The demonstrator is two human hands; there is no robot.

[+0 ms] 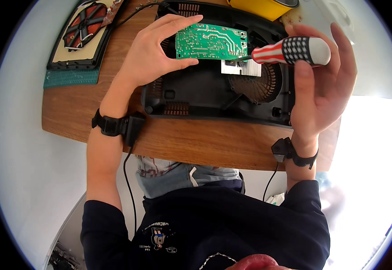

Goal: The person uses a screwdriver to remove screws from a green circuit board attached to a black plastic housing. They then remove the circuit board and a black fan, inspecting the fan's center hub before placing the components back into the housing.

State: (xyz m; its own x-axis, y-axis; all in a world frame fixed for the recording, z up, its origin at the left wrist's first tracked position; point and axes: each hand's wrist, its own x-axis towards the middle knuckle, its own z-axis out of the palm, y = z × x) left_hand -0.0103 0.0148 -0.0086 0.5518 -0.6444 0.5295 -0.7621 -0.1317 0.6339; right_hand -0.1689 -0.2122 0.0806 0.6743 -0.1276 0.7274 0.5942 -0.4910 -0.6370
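We see the green circuit board (209, 41) over the black casing (184, 92), tilted up so that its soldered side faces us; our left hand (148, 50) pinches its left end, the thumb at the lower edge and a finger at the upper one; our right hand (319, 83) holds the striped screwdriver (272, 51) by its handle between thumb and forefinger, the other fingers spread loosely; the driver's tip points at the spot where the silver metal plate (252, 68) meets the board's lower edge, though we cannot tell whether it sits in a screw. As we judge it, the work is midway: the casing lies with its inside and round grille (252, 87) bared, and the board looks free enough to be lifted and tilted; the disc-like part with black arms (88, 24) lies apart at the upper left, on a cream panel (83, 51) above the green mat (72, 77); the plate is at the board, so the fastening there seems the point unfinished; whether it is being tightened or loosened, and how many turns remain, we cannot tell; the yellow container (263, 9) stands by the casing's far edge, its contents out of sight.
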